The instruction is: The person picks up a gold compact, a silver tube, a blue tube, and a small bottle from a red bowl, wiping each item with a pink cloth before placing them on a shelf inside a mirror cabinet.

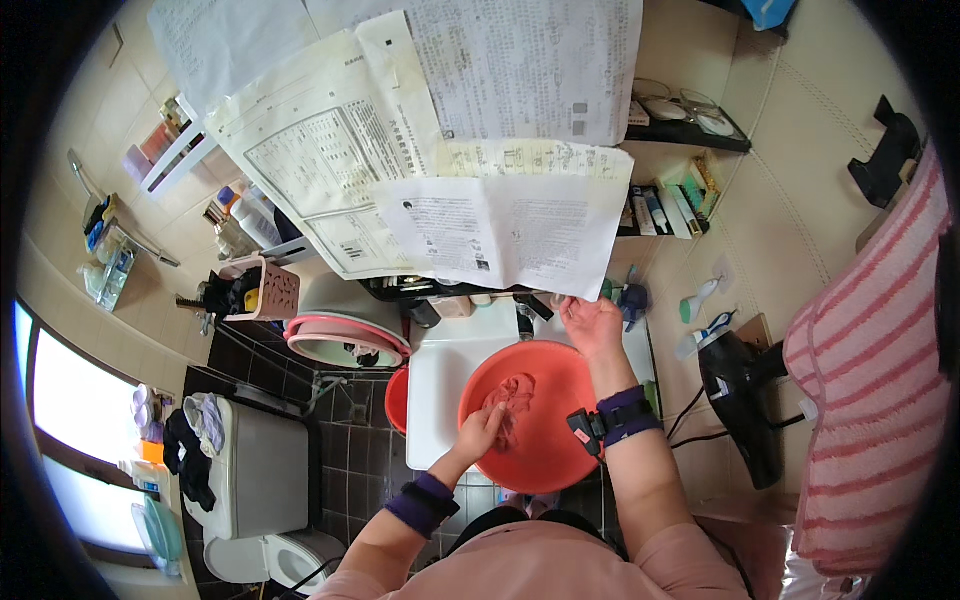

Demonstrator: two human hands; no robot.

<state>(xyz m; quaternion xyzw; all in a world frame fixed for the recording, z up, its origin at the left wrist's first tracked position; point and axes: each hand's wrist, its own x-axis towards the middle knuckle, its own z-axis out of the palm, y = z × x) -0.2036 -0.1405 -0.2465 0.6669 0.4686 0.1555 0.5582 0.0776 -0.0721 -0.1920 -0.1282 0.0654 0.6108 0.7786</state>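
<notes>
A round red-orange basin sits in the white sink below me. Inside it lies a wet reddish cloth. My left hand reaches into the basin and grips the cloth's lower edge. My right hand is raised past the basin's far rim, fingers curled at the tap area under the hanging papers; what it touches is hidden. Both wrists wear dark purple bands, the right one with a small black device.
Sheets of printed paper cover the mirror above the sink. A black hair dryer hangs right, beside a pink striped towel. Pink stacked basins and a toilet stand left. Shelves hold toiletries.
</notes>
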